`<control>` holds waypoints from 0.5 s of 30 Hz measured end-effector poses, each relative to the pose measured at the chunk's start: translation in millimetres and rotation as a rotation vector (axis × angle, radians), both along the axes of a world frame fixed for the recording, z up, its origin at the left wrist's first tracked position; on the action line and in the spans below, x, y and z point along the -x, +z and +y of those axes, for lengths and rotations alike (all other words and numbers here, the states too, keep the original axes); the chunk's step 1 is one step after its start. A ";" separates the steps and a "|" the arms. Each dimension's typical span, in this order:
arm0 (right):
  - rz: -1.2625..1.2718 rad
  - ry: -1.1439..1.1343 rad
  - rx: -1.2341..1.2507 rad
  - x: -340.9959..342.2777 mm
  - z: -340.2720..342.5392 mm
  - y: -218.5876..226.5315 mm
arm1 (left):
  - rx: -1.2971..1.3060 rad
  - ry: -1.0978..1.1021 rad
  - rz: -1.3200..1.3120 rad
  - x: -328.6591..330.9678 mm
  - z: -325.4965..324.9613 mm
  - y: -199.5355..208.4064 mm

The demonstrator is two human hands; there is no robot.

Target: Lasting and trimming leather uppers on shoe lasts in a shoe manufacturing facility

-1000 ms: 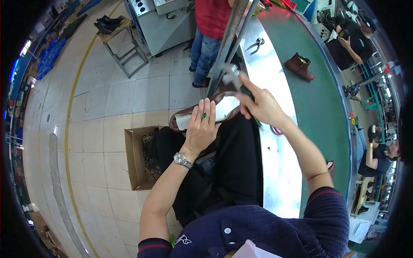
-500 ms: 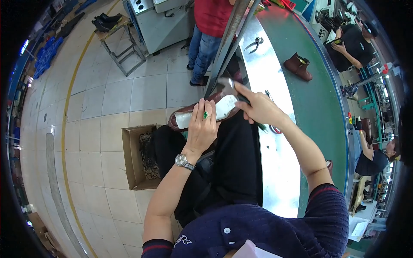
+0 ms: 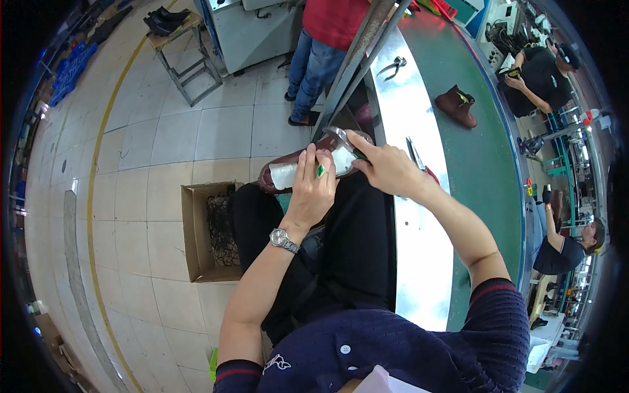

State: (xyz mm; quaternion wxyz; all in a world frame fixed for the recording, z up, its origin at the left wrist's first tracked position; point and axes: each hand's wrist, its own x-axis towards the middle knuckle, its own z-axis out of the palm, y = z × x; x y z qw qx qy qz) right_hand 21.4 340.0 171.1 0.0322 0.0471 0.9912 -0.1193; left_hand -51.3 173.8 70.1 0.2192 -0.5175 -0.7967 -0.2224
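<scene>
A brown leather shoe (image 3: pixel 280 162) lies bottom up across my thighs, its white inner sole board (image 3: pixel 342 159) showing. My left hand (image 3: pixel 313 187) presses over the middle of it, fingers wrapped across the board and the thumb side hidden. Gripped in my right hand (image 3: pixel 390 169) is a hammer (image 3: pixel 339 136) with a grey metal head and a dark handle. Its head is over the far right end of the shoe, at the edge of the white board; whether it touches cannot be made out.
To my right runs a metal-edged bench (image 3: pixel 419 262) with a green belt, carrying pincers (image 3: pixel 394 67), a red-handled tool (image 3: pixel 416 154) and a brown boot (image 3: pixel 457 107). A cardboard box (image 3: pixel 196 236) stands left of my legs. A metal post (image 3: pixel 354 65) rises ahead, near a person in red (image 3: pixel 333 23).
The hammer head has turned and come down closer to the shoe's right end, my right hand moving slightly left and down. My left hand keeps its hold; the view shifts a little.
</scene>
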 end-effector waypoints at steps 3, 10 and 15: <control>0.014 -0.048 0.106 5.6 -9.7 15.5 | -0.031 0.017 -0.028 0.7 -1.7 -1.6; -0.004 0.059 -0.020 16.6 -13.1 11.2 | -0.089 0.034 -0.058 5.2 -1.7 -10.0; 0.050 0.017 -0.067 6.0 -21.5 -11.5 | -0.240 0.057 -0.093 1.5 -1.1 -1.0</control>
